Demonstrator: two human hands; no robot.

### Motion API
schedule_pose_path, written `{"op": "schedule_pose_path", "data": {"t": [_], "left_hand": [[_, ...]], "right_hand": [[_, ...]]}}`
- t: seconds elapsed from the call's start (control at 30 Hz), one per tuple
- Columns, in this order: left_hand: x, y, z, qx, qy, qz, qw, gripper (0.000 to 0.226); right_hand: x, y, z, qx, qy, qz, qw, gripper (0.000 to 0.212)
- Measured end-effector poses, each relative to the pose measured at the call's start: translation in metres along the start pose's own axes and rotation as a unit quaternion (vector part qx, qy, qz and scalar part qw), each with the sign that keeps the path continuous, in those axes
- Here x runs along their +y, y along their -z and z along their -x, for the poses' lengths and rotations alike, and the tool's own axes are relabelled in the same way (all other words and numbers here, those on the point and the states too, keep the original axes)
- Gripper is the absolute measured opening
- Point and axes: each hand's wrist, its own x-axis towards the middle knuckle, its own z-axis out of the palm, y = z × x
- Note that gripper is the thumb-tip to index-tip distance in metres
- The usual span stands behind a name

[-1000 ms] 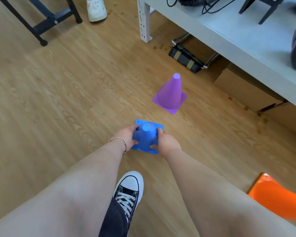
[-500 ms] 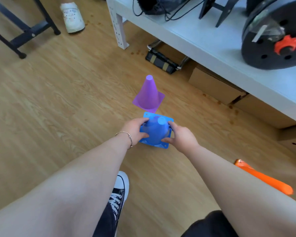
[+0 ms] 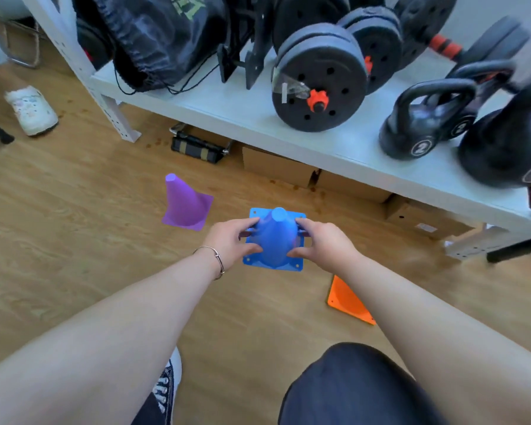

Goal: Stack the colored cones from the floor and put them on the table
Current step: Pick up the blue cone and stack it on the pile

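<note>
Above the floor [image 3: 74, 240], between purple cone [image 3: 184, 204] and orange cone [image 3: 347, 302], left hand [image 3: 230, 240] and right hand [image 3: 322, 240] clasp the blue cone [image 3: 275, 240], now lifted and ready for stacking, the table [image 3: 365, 161] now closer.

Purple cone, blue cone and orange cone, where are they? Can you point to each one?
purple cone [image 3: 183, 204]: head view, middle of its sloping side.
blue cone [image 3: 275, 240]: head view, its body between the two hands.
orange cone [image 3: 347, 297]: head view, its flat base, the rest hidden behind an arm.
</note>
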Motion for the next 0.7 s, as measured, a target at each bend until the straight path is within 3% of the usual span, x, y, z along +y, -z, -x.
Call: {"op": "schedule_pose_path", "data": {"t": [0.33,0.7], "left_hand": [[0.106,-0.062,-0.021,-0.065,-0.123,-0.021,0.990,0.063],[0.144,-0.153,-0.021,-0.162,-0.120,-0.021,0.979,0.057]], "right_hand": [[0.079,0.069,0.086,0.053,-0.091,-0.022,0.994,0.065],[0.156,0.052,0.140,0.030,-0.172,-0.077,0.982,0.066]]}}
